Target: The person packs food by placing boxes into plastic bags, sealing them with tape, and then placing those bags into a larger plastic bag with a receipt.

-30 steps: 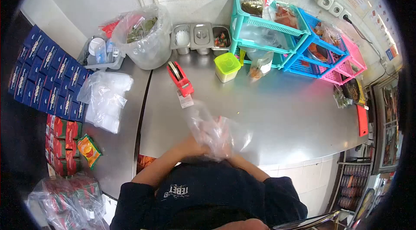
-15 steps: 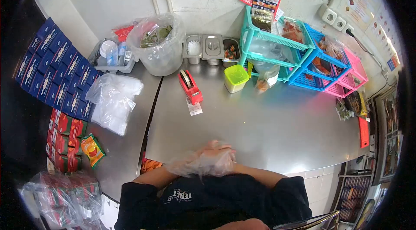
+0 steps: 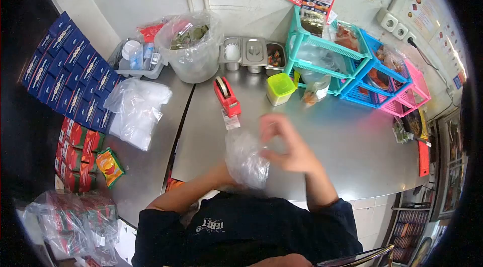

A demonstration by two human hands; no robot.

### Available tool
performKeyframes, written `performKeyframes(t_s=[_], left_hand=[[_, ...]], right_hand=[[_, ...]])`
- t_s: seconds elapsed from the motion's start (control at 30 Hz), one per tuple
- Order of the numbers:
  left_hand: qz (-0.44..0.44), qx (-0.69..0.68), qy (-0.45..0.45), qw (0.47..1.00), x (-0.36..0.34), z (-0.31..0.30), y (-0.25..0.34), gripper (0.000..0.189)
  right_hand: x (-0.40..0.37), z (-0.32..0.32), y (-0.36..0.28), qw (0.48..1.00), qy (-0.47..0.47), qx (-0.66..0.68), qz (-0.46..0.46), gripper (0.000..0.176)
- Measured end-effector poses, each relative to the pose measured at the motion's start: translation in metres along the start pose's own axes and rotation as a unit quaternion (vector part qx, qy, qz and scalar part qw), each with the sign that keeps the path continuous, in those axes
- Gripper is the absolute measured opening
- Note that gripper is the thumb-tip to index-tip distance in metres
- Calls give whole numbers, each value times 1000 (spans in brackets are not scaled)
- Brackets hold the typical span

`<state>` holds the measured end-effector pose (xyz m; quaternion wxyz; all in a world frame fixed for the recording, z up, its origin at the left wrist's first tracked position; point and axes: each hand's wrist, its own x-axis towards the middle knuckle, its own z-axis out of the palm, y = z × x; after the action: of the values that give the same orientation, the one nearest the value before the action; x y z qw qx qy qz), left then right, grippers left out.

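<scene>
Above the near edge of the steel table, a crumpled clear plastic bag (image 3: 244,154) stands up from my left hand (image 3: 235,175). The fingers of this hand are mostly hidden by the plastic, and its wrist bends in behind the bag's lower end. Just right of the bag is my right hand (image 3: 289,146), slightly blurred. Its thumb and fingers curve towards each other with a gap between them, and nothing shows in it. A red tape dispenser (image 3: 227,97) lies beyond the bag, with a printed paper slip (image 3: 231,119) at its near end.
A lime-lidded tub (image 3: 280,89), metal containers (image 3: 253,52) and a large plastic-lined bucket (image 3: 190,61) line the back. Stacked teal baskets (image 3: 329,68) stand right of them. Blue boxes (image 3: 68,73), white plastic bags (image 3: 138,111) and a yellow-orange packet (image 3: 110,166) are on the left.
My hands, earlier together under the clear plastic at the table's near edge, have separated. The right has come up bare and away to the right; the plastic now rises above my left hand.
</scene>
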<state>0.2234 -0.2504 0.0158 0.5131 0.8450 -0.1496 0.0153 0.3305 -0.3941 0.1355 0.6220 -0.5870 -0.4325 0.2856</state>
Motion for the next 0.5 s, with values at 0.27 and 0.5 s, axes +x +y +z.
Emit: performKeyframes(t_s=[0.27,0.5], left_hand=[[-154,-426,372,810,-30,-80,40,31],[-188,-325,429,822,-23,-77,51,37]], right_hand=[[-4,23,91,763,-4,-462,-453,55],[38,43,131,872,77,-286,-389,57]])
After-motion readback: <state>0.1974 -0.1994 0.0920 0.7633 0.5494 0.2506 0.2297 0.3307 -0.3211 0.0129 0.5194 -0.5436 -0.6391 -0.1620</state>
